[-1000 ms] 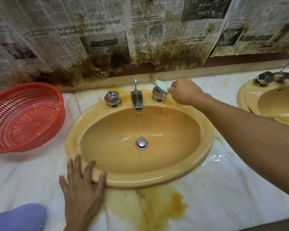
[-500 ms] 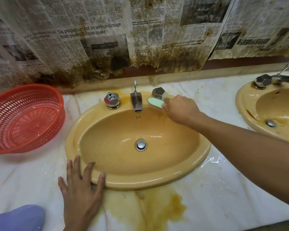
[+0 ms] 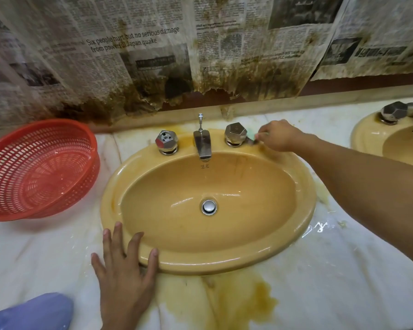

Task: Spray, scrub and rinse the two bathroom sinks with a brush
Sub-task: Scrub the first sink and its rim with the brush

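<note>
While the right hand (image 3: pixel 279 135) curls around the handle of a pale green brush (image 3: pixel 251 137), the brush head sits on the back ledge of the yellow sink (image 3: pixel 305 210) at about one o'clock from the drain stopper (image 3: pixel 209 206). It is close against the base of the right tap knob (image 3: pixel 235 134), and most of the brush is blurred or hidden by the fingers. The left hand (image 3: pixel 126 265) lies flat at about seven o'clock of the basin, fingers straight and spread, gripping nothing. Its palm is on the marble counter (image 3: pixel 320 282), and its thumb and fingertips touch the sink's front rim. A chrome spout (image 3: pixel 202 145) stands at twelve o'clock on the ledge, with the left tap knob (image 3: pixel 166 141) at eleven. At nine o'clock, apart from the sink, a red plastic basket (image 3: pixel 41 167) sits tilted on the counter. A second yellow sink (image 3: pixel 367 139) shows at the picture's three o'clock edge, partly cut off. A yellow-brown stain (image 3: pixel 248 298) spreads over the counter at six o'clock, just below the front rim. Stained newspaper (image 3: pixel 153 55) covers the wall at twelve o'clock. A lilac shape (image 3: pixel 34 313) fills the seven o'clock corner; I cannot tell what it is.
</note>
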A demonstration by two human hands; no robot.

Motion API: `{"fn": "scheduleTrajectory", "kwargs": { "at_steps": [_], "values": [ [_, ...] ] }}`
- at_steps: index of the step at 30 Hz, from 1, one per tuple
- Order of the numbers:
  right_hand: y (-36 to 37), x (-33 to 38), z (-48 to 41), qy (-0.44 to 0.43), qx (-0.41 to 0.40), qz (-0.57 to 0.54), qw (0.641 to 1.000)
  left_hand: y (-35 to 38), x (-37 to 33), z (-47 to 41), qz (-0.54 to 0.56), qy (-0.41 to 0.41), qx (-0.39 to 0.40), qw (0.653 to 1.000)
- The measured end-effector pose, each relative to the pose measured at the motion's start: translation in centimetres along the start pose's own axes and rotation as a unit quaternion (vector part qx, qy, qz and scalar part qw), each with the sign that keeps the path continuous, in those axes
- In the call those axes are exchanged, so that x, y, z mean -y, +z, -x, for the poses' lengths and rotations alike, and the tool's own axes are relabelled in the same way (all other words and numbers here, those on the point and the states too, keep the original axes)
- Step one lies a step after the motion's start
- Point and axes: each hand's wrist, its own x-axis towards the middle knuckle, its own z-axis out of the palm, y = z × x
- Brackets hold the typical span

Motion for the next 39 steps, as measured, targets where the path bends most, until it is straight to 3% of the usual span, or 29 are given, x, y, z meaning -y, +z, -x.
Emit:
{"fn": "scheduleTrajectory", "kwargs": {
  "at_steps": [10, 16, 19, 24, 39],
  "values": [
    [-4.4, -0.9, -5.0, -0.039, 0.106, 0.052, 0.992, -0.2, -0.1, 0.1, -0.014, 0.009, -0.008, 1.000],
    [-4.5, 5.3, -7.4, -0.130, 0.109, 0.135, 0.976, 0.0, 0.1, 0.1, -0.008, 0.009, -0.010, 1.000],
    [-4.5, 5.2, -7.5, -0.110, 0.107, 0.118, 0.981, 0.0, 0.1, 0.1, -0.006, 0.007, -0.011, 1.000],
    [-2.5, 0.5, -4.0, -0.061, 0.046, 0.000, 0.997, 0.0, 0.2, 0.0, -0.005, 0.007, -0.010, 1.000],
    [0.4, -7.7, 8.8, 0.051, -0.022, 0.067, 0.996, 0.1, 0.2, 0.0, -0.014, 0.003, -0.002, 1.000]
  ]
}}
